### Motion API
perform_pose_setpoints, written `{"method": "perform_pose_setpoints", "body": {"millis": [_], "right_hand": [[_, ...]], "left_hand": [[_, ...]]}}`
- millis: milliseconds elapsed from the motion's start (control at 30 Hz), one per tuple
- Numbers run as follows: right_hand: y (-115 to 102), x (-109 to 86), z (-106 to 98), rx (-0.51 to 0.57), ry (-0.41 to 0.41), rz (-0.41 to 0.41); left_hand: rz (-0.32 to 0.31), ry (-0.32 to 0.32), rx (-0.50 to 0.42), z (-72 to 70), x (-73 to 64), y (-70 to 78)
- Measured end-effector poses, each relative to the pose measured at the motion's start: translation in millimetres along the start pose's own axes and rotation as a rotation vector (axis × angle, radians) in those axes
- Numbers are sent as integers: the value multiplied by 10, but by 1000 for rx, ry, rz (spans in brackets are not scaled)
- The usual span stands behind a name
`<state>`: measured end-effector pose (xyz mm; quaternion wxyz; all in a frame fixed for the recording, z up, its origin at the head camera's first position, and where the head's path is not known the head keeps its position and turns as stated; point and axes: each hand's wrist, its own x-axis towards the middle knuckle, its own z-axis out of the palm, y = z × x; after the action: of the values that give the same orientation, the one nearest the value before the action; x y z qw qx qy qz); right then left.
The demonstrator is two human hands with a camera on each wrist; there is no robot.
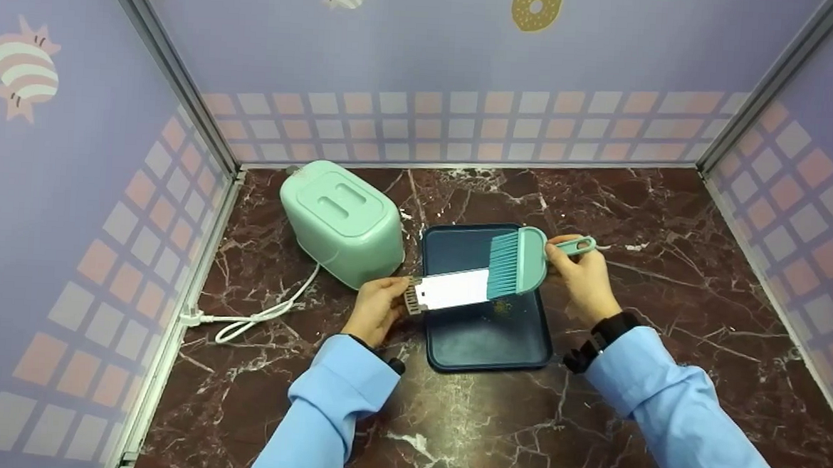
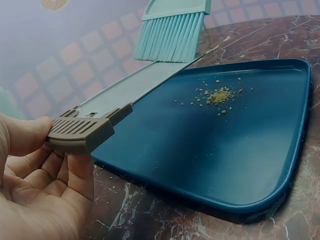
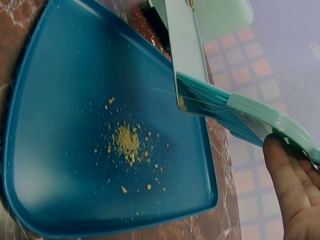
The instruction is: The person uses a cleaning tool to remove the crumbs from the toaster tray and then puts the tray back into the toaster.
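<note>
Between thumb and fingers my left hand [image 1: 375, 310] pinches the ridged brown end of a flat, shiny crumb tray [image 1: 453, 290]. It is held above a dark blue serving tray [image 1: 485, 348]. My right hand [image 1: 586, 282] grips the handle of a mint-green hand brush [image 1: 532, 261]. The brush's teal bristles [image 2: 172, 37] lie against the far end of the crumb tray. Below, a small heap of yellowish crumbs [image 3: 127, 142] is scattered on the blue tray. In the right wrist view a yellowish bit [image 3: 182, 103] shows at the crumb tray's corner.
A mint-green toaster [image 1: 346, 223] with two slot shapes on its top stands left of the blue tray. Its white cord [image 1: 262, 315] loops to a plug at the left wall. Patterned panels [image 1: 465, 126] enclose the dark marble table [image 1: 670, 297] at the back and sides.
</note>
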<state>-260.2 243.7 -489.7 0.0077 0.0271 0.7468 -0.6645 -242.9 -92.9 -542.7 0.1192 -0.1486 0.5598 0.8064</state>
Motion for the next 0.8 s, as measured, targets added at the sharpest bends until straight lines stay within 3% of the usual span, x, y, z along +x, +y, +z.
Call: {"method": "perform_pose_setpoints", "body": {"millis": [467,800], "right_hand": [[-35,-2,-143,19,81,-4],[-145,-47,-40,151,142,-68]], "left_hand": [[-2,10,3,-18,-18,19],[-12,20,17,9,-22,13]]}}
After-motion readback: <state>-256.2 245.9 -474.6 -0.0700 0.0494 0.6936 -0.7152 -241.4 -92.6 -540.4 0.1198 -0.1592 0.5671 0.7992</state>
